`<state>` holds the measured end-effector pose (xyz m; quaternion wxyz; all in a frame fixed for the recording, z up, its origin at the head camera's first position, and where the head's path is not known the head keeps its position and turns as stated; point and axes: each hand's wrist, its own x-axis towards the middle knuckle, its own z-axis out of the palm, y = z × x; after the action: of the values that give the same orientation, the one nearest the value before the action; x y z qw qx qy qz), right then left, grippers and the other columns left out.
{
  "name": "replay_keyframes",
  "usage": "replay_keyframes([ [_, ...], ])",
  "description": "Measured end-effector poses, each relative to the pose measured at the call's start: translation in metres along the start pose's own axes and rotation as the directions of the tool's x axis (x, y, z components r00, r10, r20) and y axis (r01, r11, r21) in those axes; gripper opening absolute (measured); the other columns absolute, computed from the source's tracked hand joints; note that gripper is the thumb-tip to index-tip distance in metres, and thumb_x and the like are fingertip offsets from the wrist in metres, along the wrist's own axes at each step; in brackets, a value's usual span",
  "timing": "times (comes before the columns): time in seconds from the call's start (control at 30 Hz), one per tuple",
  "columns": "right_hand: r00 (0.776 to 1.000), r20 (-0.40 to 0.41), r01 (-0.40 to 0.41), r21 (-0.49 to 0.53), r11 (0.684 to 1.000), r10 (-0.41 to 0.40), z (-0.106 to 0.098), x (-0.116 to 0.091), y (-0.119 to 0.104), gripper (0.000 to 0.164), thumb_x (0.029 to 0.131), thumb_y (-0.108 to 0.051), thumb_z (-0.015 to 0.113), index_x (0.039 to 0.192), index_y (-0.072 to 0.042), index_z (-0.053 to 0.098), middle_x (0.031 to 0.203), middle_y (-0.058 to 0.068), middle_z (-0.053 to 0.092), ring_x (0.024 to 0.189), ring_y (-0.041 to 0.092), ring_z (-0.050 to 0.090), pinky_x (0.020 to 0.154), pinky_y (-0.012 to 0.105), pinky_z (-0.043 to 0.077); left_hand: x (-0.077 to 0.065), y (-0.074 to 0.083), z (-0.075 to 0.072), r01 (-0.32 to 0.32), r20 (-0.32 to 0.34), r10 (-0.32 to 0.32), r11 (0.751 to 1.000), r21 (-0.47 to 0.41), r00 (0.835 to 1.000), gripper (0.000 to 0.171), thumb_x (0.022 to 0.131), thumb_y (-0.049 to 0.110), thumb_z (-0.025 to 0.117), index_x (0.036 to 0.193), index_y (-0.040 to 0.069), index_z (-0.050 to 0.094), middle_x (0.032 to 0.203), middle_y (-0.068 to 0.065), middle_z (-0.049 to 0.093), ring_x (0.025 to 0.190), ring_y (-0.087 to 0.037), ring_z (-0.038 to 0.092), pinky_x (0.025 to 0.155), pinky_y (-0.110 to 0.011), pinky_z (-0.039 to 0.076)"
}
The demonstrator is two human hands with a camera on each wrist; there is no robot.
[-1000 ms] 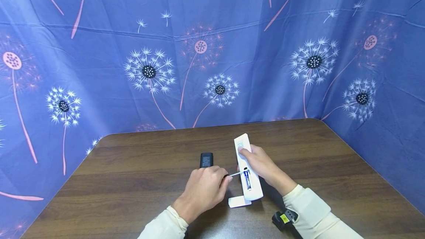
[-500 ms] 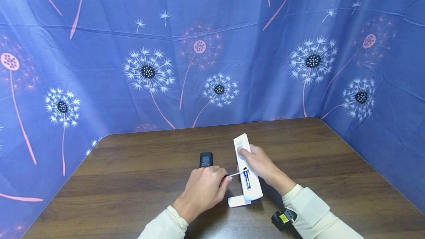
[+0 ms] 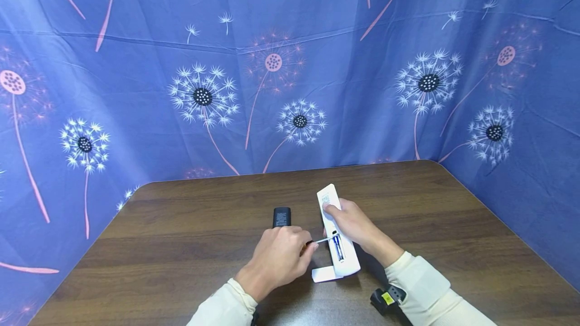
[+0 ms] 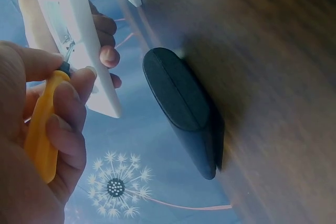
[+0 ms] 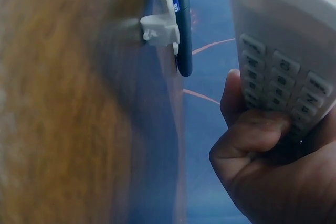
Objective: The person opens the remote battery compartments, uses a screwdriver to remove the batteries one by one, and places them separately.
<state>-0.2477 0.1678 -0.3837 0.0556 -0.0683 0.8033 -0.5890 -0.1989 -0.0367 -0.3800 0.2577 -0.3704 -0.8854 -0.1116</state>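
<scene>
My right hand (image 3: 358, 223) grips a white remote control (image 3: 348, 264) back side up, its thumb across the back. Rubber-like buttons show on its underside in the right wrist view, where fingers curl against them. A blue battery (image 3: 338, 248) lies in the uncovered battery compartment. Pinched in my left hand (image 3: 277, 255) is a screwdriver (image 4: 43, 129) with an orange-yellow handle. Its thin metal shaft (image 3: 322, 240) reaches to the upper end of the compartment, by the battery's end. Whether the tip touches the battery is too small to tell.
A white battery cover (image 3: 325, 274) lies on the brown wooden table (image 3: 204, 225), near the remote's lower end. Behind my left hand rests a black rounded case (image 3: 282, 217) with printed text. A blue dandelion-patterned curtain (image 3: 353, 114) stands behind the table.
The remote has tilted slightly, its far end a little lower and further left. The screwdriver's tip has shifted slightly downward with it. Both hands keep their hold.
</scene>
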Motion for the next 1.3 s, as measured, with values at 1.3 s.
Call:
replay_keyframes([
  [1.3,0.999,0.038,0.007,-0.009,1.000,-0.006,0.0034,0.0010,0.0030,0.030,0.106,-0.026,0.045,0.110,0.003,0.055,0.073,0.018,0.067,0.059,0.024,0.066,0.053,0.034,0.053,0.0002,-0.0046,-0.0005,-0.070,0.030,0.072,0.995,-0.072,0.997,0.019,0.091,0.026,0.068,0.074,0.021,0.066,0.069,0.014,0.059,0.059,0.001,0.048,0.053,-0.024,0.044],
])
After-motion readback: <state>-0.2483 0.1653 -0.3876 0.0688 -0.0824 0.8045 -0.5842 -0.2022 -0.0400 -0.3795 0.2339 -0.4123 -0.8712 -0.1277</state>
